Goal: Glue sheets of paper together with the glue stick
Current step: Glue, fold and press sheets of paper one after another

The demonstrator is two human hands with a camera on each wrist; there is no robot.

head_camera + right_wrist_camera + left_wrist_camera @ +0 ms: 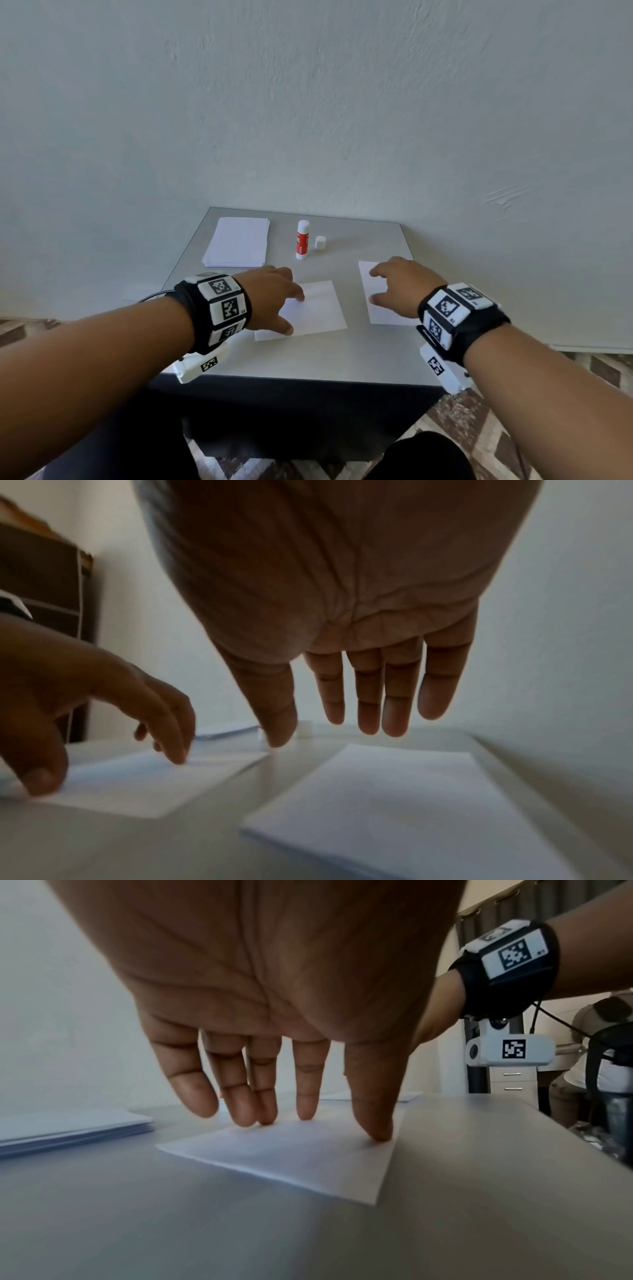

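Starting at the far left of our grey table [359, 356], up around ten o'clock sits the stack of paper [237, 242], squared up and untouched. Sliding right, our left hand [272, 297] is down on the nearer sheet [317, 310]; the left wrist view shows the fingers spread and nearly straight, thumb [373, 1115] and fingertips [246, 1110] planted on the paper, pressing it flat rather than gripping it. Up at twelve o'clock stands the glue stick [302, 239], upright, red label, uncapped, with its white cap [320, 242] just beside it to the right, apart from it. Moving on to about two o'clock, the second sheet [368, 291] lies flat, well clear of the first. Our right hand [400, 286] hangs over it, fingers loose and extended; from the right wrist view the fingertips [369, 718] appear to float above the paper, holding nothing. Both hands are spread apart, one to each sheet.
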